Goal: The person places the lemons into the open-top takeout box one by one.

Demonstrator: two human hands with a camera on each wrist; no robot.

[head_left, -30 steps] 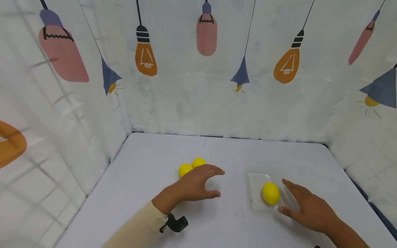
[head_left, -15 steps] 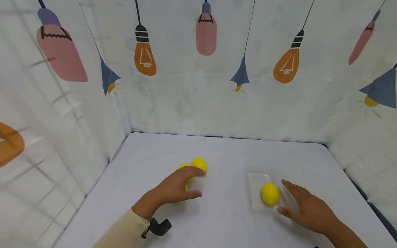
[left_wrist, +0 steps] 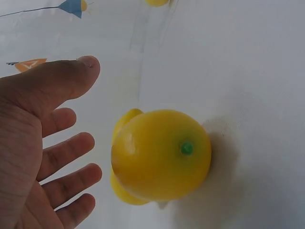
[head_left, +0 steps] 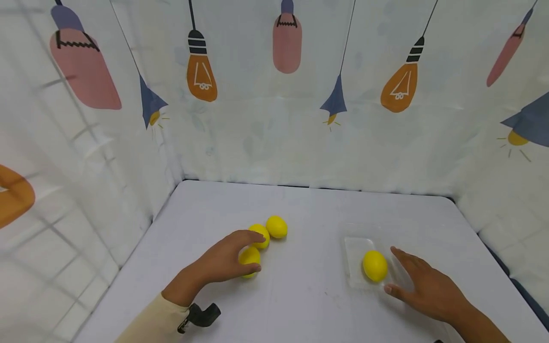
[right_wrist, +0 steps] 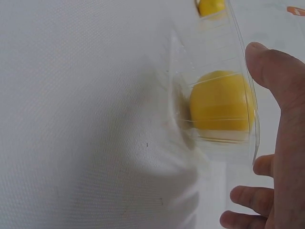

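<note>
Three yellow lemons lie in a slanting row left of the table's middle: a near lemon (head_left: 250,259), a middle lemon (head_left: 260,235) and a far lemon (head_left: 277,226). My left hand (head_left: 225,257) hovers beside the near one, thumb and fingers spread apart and holding nothing. In the left wrist view, a gap separates that hand from the lemon (left_wrist: 162,155), whose green stem spot shows. On the right stands a clear plastic container (head_left: 355,274) with one lemon (head_left: 375,266) inside. My right hand (head_left: 429,290) is at its right side, thumb by the rim, fingers loosely extended.
A white table (head_left: 309,305) carries everything. White curtains (head_left: 257,143) printed with hanging lamps and bulbs close off the back and sides. A black strap mount (head_left: 203,315) sits at my left wrist.
My left hand has moved left and back from the table's middle to the near lemon, uncovering the row. The right hand and container have stayed in place.
</note>
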